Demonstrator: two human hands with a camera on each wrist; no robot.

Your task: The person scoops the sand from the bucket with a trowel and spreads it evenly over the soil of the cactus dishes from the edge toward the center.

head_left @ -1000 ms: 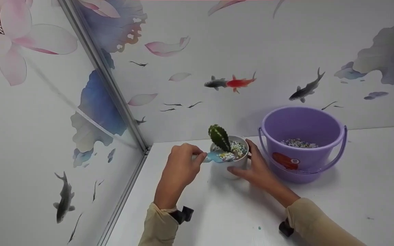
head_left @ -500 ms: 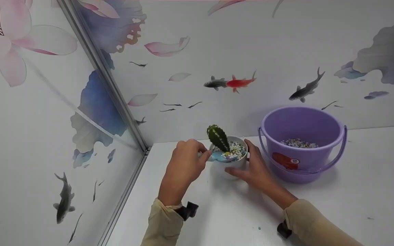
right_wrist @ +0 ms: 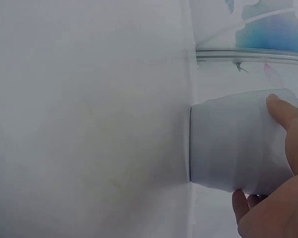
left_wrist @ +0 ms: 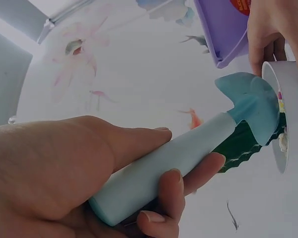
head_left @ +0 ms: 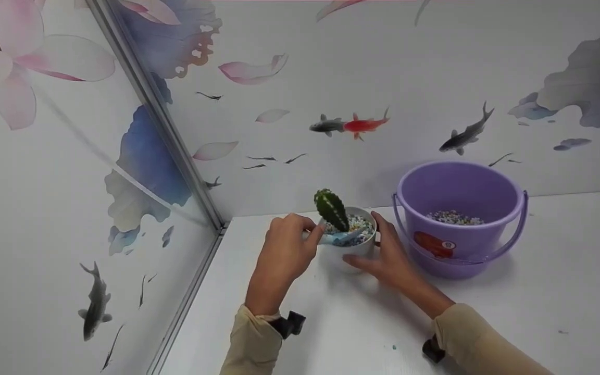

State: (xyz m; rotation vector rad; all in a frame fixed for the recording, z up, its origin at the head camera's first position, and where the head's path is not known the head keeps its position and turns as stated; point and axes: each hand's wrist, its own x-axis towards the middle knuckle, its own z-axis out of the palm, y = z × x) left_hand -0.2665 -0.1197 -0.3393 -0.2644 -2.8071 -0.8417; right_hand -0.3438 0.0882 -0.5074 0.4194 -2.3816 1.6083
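Note:
My left hand point(head_left: 284, 255) grips the pale handle of a small blue garden trowel point(left_wrist: 161, 173), thumb along one side and fingers curled beneath. Its blade is over the pebbles point(head_left: 357, 223) at the near side of a white flowerpot point(head_left: 354, 255). A green cactus point(head_left: 332, 210) stands in the pot, leaning left. My right hand point(head_left: 391, 260) holds the pot from the right, thumb in front and fingers behind. In the right wrist view, the thumb and fingertips lie on opposite sides of the pot point(right_wrist: 238, 144), whose base is on the table.
Right of the pot stands a purple bucket point(head_left: 456, 208) with more coloured pebbles point(head_left: 453, 217) inside and its handle hanging in front. A patterned wall point(head_left: 409, 62) rises behind the white table point(head_left: 341, 333). A tiny green bit point(head_left: 394, 347) lies near the front.
My left hand has shifted slightly right, and the trowel blade reaches farther across the pot at a changed tilt. The pebble heap seen on the blade is gone. My right hand stays on the pot.

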